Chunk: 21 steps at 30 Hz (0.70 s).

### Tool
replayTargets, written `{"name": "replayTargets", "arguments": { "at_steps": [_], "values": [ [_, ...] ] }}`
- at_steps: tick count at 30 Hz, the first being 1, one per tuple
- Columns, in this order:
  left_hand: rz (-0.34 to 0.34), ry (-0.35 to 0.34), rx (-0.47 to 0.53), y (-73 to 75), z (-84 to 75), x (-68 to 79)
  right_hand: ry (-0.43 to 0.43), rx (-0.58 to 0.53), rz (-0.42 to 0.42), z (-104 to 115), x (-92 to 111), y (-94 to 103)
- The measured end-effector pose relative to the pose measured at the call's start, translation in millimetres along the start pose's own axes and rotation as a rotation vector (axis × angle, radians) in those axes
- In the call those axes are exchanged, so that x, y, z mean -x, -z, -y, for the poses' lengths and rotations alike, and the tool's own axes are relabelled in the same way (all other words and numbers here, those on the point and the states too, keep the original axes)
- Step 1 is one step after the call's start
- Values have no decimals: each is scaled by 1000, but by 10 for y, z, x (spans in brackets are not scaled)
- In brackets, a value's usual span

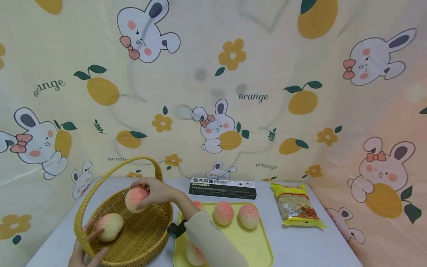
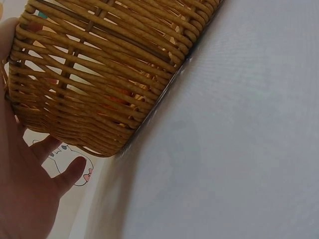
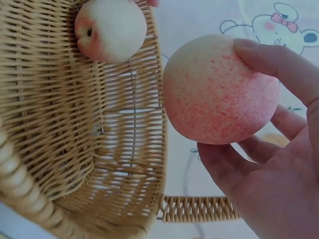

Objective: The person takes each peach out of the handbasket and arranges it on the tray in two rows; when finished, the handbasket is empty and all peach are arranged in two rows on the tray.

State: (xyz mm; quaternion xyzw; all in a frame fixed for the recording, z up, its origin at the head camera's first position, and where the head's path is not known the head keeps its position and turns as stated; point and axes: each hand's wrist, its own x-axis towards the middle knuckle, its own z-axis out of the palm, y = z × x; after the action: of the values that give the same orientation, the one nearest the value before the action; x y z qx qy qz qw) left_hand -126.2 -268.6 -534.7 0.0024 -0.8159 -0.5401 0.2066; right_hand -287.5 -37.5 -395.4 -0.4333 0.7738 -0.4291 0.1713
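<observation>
A round wicker basket (image 1: pixel 146 230) with a tall arched handle stands at the left of the table. At its near left rim, my left hand (image 1: pixel 83 246) holds the basket; the left wrist view shows that hand (image 2: pixel 30 189) against the woven wall. One pale peach (image 1: pixel 111 227) lies inside by those fingers. Above the far part of the basket, my right hand (image 1: pixel 156 191) grips a pink-speckled peach (image 1: pixel 136 200). In the right wrist view, the thumb and fingers are round this peach (image 3: pixel 219 89), beside the rim.
A yellow tray (image 1: pixel 240 244) right of the basket bears several peaches, partly hidden by the right forearm. Behind it lies a black pasta box (image 1: pixel 222 190). A yellow food packet (image 1: pixel 297 205) lies at the right. A patterned cloth (image 1: pixel 213 81) hangs behind the table.
</observation>
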Motion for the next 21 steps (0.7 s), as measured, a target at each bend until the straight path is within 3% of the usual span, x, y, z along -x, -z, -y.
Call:
{"name": "replayTargets", "arguments": {
  "at_steps": [8,15,21],
  "values": [
    [33,9,-61,38,35,-13,-4,-42,-24,-29,199,31],
    [-8,-62,-43,13,20,3,36,-77,-47,-69,458,11],
    [6,-23,-11,23,14,-21,57,-86,-93,-95,697,77]
  ]
}}
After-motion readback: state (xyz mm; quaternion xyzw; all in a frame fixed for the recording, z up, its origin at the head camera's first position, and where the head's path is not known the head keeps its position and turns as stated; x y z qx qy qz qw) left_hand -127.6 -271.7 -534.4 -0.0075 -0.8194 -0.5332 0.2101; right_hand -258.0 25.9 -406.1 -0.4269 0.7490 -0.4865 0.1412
